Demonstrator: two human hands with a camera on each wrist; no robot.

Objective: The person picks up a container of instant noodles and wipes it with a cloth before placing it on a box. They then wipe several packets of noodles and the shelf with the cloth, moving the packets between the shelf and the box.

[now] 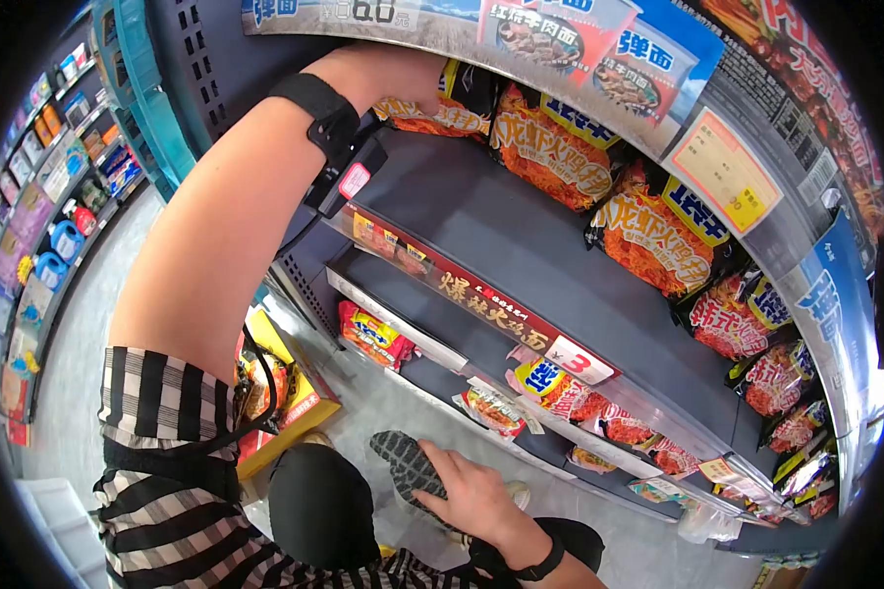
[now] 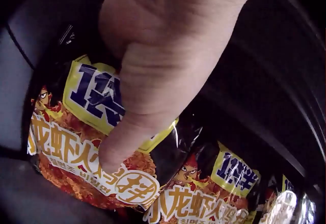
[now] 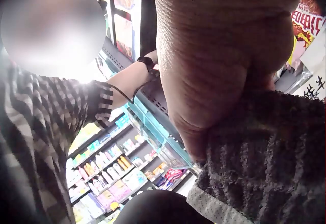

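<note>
At the left end of the upper shelf, my left hand (image 1: 408, 80) is on a black noodle packet (image 1: 467, 120) with orange print. The left wrist view has the thumb of that hand (image 2: 163, 66) lying across the front of the packet (image 2: 76, 157); the other fingers are hidden. Down near the knees, my right hand (image 1: 473, 496) holds a dark grey textured cloth (image 1: 403, 463). From the right wrist, the hand (image 3: 219, 56) grips the ribbed cloth (image 3: 265, 157) at its upper edge.
More noodle packets (image 1: 555, 147) stand in a row behind the price-tag strip (image 1: 727, 172). Lower shelves (image 1: 413, 339) carry several red and pink packets. A yellow box (image 1: 309, 407) of packets is on the floor at left, and stocked shelves (image 1: 44, 226) stand across the aisle.
</note>
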